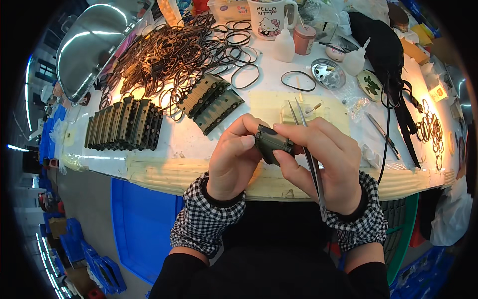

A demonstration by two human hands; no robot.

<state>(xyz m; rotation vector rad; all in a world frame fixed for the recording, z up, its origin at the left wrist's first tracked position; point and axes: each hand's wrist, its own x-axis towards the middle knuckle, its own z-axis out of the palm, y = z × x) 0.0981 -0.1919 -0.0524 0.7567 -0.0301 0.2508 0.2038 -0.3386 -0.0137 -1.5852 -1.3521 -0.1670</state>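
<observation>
Checked black-and-white cuffs (205, 224) ring both wrists nearest the viewer, who looks down at a white worktable. Beyond them, the left hand (231, 162) pinches one end of a small dark green part (273, 144), and the right hand (331, 159) grips its other end by thumb and fingertips, with silver tweezers (319, 192) tucked against the palm, tips pointing away. This part, held in midair above the table's near side, seems to be mid-work; whether anything on it is finished cannot be told. Yellowish padding (164, 175) lines the curved near edge, just beneath the hands, with a blue bin (142, 234) below it at left. Bare white surface lies left of the left hand, giving it room to move; right of the right hand, a black cable (386, 124) crosses the tabletop and limits sideways reach. Farther left stands a tight row of similar green pieces (124, 124), and between it and the hands' far side more pieces (219, 112) lie grouped at a slant; which are done and which wait is unclear. Farthest, a tangled heap of dark loops (159, 60) and a white mug (267, 20) close off the back.
</observation>
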